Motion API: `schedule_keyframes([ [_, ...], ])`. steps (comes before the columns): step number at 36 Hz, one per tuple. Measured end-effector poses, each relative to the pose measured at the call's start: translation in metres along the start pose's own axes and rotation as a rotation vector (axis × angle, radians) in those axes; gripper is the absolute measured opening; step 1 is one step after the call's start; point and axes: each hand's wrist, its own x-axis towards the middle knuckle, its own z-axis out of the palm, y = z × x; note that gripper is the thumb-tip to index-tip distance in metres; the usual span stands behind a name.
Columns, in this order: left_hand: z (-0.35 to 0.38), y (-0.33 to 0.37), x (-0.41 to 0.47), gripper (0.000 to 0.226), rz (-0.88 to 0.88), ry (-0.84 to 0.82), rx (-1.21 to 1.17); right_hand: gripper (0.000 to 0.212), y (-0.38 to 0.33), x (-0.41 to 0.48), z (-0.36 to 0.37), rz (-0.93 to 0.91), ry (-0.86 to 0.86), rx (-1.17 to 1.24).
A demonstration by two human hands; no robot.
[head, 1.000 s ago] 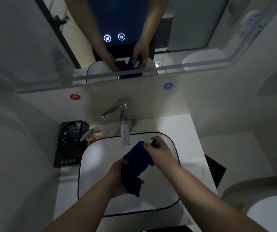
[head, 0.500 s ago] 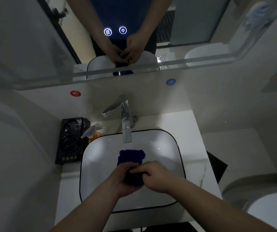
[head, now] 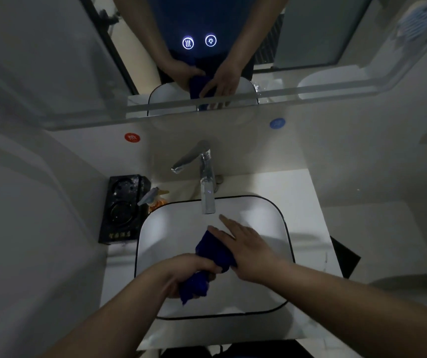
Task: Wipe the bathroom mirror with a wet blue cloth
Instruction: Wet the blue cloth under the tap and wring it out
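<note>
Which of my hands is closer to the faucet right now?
Right. The right hand has straight fingers pointing to just below the faucet spout; the left hand is farther down over the sink, gripping the blue cloth.

**Cloth, chrome and glazed white**

A soft, matt blue cloth (head: 215, 250) is gripped in the curled fingers of the left hand (head: 189, 271). Just beyond the straight fingers of the right hand (head: 248, 251), a polished, mirror-bright metal faucet (head: 207, 177) is seen. Under the fingers, a smooth, glossy white basin (head: 171, 228) is shown.
</note>
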Motion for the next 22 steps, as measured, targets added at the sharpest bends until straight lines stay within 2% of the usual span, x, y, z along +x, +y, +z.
schedule_keyframes([
  [4, 0.005, 0.011, -0.009, 0.029, 0.081, 0.023, 0.282, 0.114, 0.000, 0.006, -0.011, -0.115, -0.049, 0.095],
  [8, 0.008, 0.016, -0.002, 0.052, 0.139, 0.179, 0.669, 0.127, -0.006, 0.013, -0.016, -0.093, -0.162, 0.129],
  [12, 0.015, 0.010, 0.006, 0.061, 0.194, 0.253, 0.944, 0.123, -0.011, 0.017, -0.013, -0.019, -0.247, 0.091],
  [15, 0.023, 0.006, 0.010, 0.065, 0.196, 0.275, 1.102, 0.109, -0.019, 0.024, -0.015, 0.027, -0.319, 0.004],
  [17, 0.025, 0.003, 0.016, 0.063, 0.158, 0.323, 1.177, 0.086, -0.026, 0.030, -0.020, 0.052, -0.380, -0.055],
  [19, 0.026, -0.001, 0.023, 0.051, 0.124, 0.373, 1.218, 0.066, -0.033, 0.036, -0.026, 0.088, -0.467, -0.082],
  [22, 0.028, -0.004, 0.028, 0.020, 0.111, 0.447, 1.175, 0.033, -0.038, 0.044, -0.034, 0.132, -0.554, -0.081],
])
